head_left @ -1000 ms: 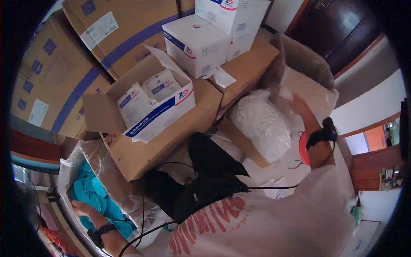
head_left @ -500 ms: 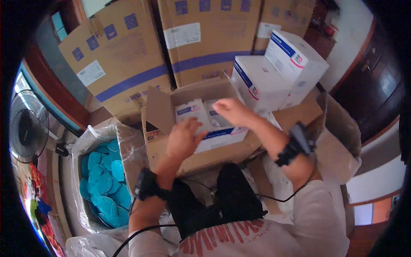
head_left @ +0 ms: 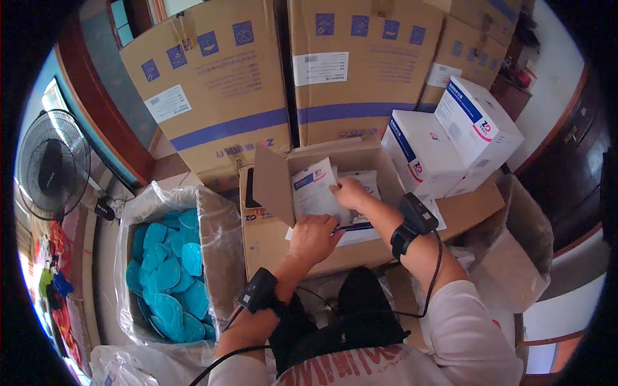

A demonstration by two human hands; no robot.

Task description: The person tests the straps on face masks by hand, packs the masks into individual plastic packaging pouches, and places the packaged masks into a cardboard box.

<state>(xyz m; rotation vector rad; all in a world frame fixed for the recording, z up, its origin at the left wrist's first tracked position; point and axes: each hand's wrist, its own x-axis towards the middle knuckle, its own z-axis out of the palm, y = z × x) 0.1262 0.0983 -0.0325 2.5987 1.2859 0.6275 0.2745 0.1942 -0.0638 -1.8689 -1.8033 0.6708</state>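
Head view: both hands are at the open box (head_left: 353, 156), which sits on a brown carton (head_left: 259, 243). Two white packets are inside: left packet (head_left: 311, 190), right packet (head_left: 369, 181). Left one leans, its top edge above the right one's.

Right hand (head_left: 351, 194) reaches over the front wall. Thumb and index are drawn close together at the left packet's right edge; the rest are curled under. Contact looks likely, but can't tell if it's a real pinch.

Left hand (head_left: 314, 238) is at the front rim, palm down, fingers bent and close together near the left packet's lower end. Can't tell if it grips rim or packet; the tips are hidden.

Step in hand reads as handling the left packet inside the box. Notes:
- Take the packet by its edge, full thumb pad on it. Pouch looks soft, so a corner-only hold would probably fold it.
- Brace the front wall lightly with the left; too much push could bow the card or shift the box.
- Work along the gap between packets so the right one doesn't ride up.
- Mind the left flap (head_left: 273, 183): it stands upright beside the packet and could snag it.
- Right forearm passes near the white boxes (head_left: 421, 154); keep the elbow in.
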